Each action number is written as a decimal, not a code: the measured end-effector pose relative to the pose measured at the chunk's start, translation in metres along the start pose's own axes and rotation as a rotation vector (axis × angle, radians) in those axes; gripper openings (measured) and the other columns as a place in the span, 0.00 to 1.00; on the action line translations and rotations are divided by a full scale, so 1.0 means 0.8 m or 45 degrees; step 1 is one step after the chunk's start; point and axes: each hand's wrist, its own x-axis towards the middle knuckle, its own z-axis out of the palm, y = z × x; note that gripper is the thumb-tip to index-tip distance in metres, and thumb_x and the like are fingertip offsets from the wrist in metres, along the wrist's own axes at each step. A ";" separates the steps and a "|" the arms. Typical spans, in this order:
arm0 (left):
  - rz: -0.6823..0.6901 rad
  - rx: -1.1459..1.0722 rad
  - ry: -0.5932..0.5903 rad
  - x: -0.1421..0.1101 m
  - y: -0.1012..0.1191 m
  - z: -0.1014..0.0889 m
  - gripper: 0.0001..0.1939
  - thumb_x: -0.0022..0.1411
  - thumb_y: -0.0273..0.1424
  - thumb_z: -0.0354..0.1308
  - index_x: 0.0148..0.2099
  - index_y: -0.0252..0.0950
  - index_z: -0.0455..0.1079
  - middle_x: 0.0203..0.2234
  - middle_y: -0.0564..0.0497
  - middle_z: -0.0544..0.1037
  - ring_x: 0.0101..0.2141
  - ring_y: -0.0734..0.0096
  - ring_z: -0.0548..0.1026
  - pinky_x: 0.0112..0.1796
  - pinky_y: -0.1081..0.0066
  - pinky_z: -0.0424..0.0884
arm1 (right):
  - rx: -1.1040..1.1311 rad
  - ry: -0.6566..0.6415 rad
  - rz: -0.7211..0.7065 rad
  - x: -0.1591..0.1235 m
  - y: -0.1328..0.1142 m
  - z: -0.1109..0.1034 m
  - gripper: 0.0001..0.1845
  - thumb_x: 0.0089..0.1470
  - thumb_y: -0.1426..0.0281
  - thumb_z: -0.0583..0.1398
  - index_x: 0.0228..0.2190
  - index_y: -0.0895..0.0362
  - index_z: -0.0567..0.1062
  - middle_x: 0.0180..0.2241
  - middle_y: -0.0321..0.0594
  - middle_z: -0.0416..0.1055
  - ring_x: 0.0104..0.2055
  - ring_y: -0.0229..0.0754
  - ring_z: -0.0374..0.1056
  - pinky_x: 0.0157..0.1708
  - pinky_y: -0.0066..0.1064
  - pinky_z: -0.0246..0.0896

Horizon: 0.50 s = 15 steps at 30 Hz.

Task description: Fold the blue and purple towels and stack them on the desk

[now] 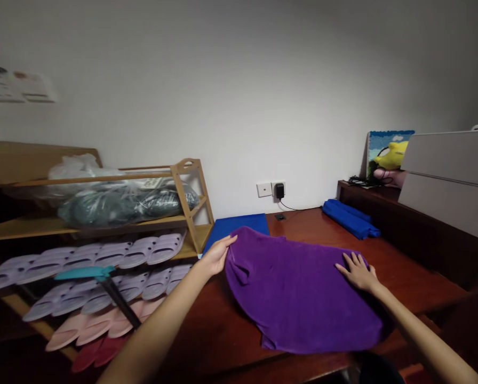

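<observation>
A purple cloth, soft and towel-like, spreads over the reddish-brown wooden tabletop, with a fold near its left end. My left hand pinches the cloth's upper left edge between thumb and fingers. Near the upper right corner my right hand lies on the cloth with its fingers spread. Behind the cloth's left part is a flat blue sheet, partly covered by it. A folded blue cloth rests farther back on the right.
At the left, a wooden rack holds plastic-wrapped bundles and rows of slippers. A turquoise-topped handle stands before it. A black plug sits in the wall socket. White boxes stand on the right ledge beside a yellow plush toy.
</observation>
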 end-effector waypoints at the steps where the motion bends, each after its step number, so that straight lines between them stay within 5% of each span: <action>1: 0.009 -0.007 0.018 -0.007 0.001 -0.007 0.07 0.60 0.17 0.53 0.39 0.30 0.68 0.25 0.47 0.79 0.24 0.70 0.79 0.31 0.73 0.76 | -0.023 0.019 -0.013 0.004 0.001 0.005 0.44 0.52 0.41 0.40 0.62 0.55 0.50 0.65 0.48 0.38 0.66 0.55 0.31 0.58 0.59 0.34; 15: -0.083 0.025 0.372 -0.126 -0.026 -0.112 0.24 0.52 0.26 0.63 0.52 0.36 0.65 0.38 0.47 0.80 0.39 0.59 0.78 0.42 0.65 0.74 | 0.025 -0.001 -0.453 0.063 0.053 -0.005 0.41 0.53 0.42 0.43 0.61 0.49 0.52 0.65 0.41 0.39 0.67 0.45 0.33 0.62 0.47 0.31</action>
